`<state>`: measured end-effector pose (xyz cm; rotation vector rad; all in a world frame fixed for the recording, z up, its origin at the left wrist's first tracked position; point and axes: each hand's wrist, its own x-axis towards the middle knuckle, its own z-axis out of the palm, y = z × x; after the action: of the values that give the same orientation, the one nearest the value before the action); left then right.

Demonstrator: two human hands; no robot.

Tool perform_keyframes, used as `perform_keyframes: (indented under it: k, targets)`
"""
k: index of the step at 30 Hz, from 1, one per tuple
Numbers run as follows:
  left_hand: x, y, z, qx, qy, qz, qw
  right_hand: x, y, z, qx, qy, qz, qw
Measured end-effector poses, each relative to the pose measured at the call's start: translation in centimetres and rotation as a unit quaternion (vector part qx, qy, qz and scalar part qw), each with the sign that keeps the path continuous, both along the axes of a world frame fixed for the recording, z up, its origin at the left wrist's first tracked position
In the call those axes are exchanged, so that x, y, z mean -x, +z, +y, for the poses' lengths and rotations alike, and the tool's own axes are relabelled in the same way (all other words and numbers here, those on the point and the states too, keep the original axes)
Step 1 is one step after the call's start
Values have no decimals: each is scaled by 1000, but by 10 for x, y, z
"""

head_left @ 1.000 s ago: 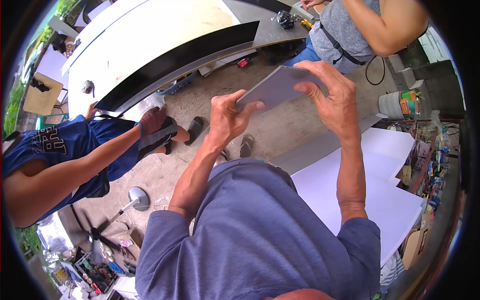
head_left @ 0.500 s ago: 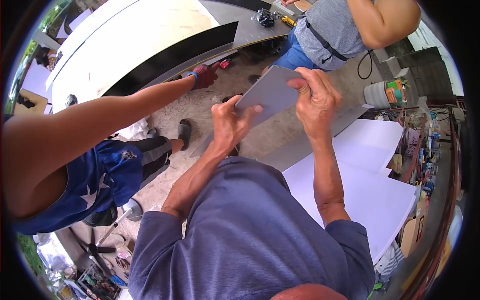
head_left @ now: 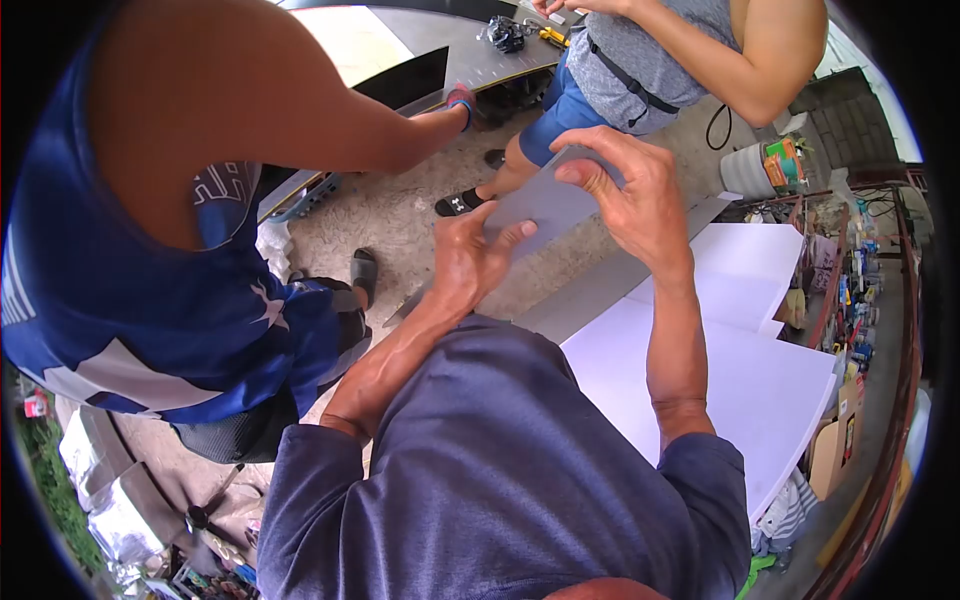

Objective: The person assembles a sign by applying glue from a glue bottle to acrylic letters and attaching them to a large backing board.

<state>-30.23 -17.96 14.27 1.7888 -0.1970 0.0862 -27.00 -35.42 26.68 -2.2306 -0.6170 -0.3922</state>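
Between my two hands is a flat grey panel [head_left: 545, 207], tilted in front of my chest. My left hand [head_left: 472, 255] grips its near left edge, thumb lying across the face. At the far right end my right hand [head_left: 635, 195] pinches the panel, with the fingers over its top edge and the thumb on the face. Below my right forearm lie large white sheets [head_left: 700, 380], with a long grey strip [head_left: 600, 300] beside them. The panel's underside and the fingertips behind it are hidden.
On the left a co-worker in a blue jersey [head_left: 150, 300] reaches a gloved hand [head_left: 461, 100] toward a worktable [head_left: 480, 70]. Another person in a grey shirt [head_left: 640, 65] stands ahead. A grey bucket [head_left: 747, 172] and a cluttered shelf [head_left: 860, 290] are on the right.
My hands have tilted the panel, so its face looks narrower. The co-worker on the left has leaned in, the gloved hand moving forward and right. The other person's arm has lowered.
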Motion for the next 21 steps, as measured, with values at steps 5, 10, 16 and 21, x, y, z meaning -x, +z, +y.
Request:
perform_keyframes:
  k: [5, 10, 16, 21]
  targets:
    - [1, -4, -1, -45, 24, 12, 999, 4, -4, 8, 19, -40, -70, 997]
    - [5, -4, -8, 16, 25, 48, 998, 7, -14, 12, 41, -81, -129, 987]
    - [10, -10, -10, 47, 6, 62, 997, 12, -27, 9, 48, -96, -119, 987]
    - [13, 2, -8, 43, -12, 84, 995, 14, -1, -20, 82, -55, -86, 991]
